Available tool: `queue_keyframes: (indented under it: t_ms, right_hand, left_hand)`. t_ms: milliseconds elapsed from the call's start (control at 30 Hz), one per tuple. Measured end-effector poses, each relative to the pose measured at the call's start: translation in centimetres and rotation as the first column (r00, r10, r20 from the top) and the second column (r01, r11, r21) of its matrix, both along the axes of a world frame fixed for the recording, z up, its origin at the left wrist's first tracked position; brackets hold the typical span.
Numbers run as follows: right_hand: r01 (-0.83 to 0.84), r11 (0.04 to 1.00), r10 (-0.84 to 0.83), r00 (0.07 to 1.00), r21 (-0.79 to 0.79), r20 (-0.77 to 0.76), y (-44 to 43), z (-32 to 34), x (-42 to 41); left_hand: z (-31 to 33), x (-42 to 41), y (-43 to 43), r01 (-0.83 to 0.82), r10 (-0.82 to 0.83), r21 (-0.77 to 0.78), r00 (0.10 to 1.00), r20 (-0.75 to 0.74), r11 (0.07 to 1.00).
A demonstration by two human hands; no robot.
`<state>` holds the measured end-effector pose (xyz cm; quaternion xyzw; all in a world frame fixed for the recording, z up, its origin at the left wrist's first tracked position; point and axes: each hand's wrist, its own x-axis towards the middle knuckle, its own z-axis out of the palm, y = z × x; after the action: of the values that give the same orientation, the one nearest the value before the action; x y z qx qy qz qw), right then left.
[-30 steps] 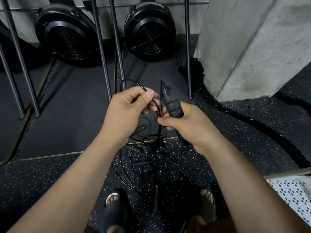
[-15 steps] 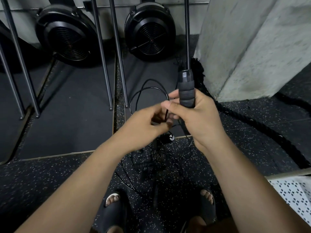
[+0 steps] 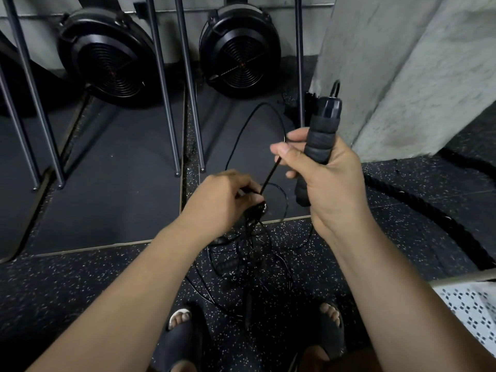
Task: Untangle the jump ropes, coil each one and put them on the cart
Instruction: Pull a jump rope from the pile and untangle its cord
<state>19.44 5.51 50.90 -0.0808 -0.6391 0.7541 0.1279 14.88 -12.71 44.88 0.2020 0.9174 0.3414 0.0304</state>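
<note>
Handle (image 3: 320,138) gripped upright in right hand (image 3: 330,181); left hand (image 3: 222,197) pinches cord (image 3: 268,177) below.

rope tangle (image 3: 249,264) on floor between feet; fans (image 3: 239,47) behind; pillar (image 3: 402,63) right.

Round black fan housing (image 3: 107,57) at the back left, second fan housing (image 3: 240,52) to its right, slanted grey metal bars (image 3: 163,84) in front, dark smooth mat (image 3: 112,183), speckled rubber floor (image 3: 67,291), grey concrete pillar (image 3: 416,63) at right, thick black rope (image 3: 449,223) lying near its base, white patterned cloth (image 3: 472,312) at the lower right edge.
</note>
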Motion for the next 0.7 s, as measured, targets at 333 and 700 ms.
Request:
queue_keyframes:
  t_ms: [333,700]
  right_hand:
    - [-0.038,0.997,0.037,0.999,-0.060,-0.029,0.1,0.2,0.0]
    - [0.000,1.000,0.000,1.000,-0.012,0.006,0.5,0.1,0.0]
  left_hand:
    - [-0.2,1.4,2.2,0.015,0.028,0.192,0.976,-0.218,0.981]
    - [1.3,3.3,3.6,-0.168,0.261,0.288,0.909,-0.325,0.943]
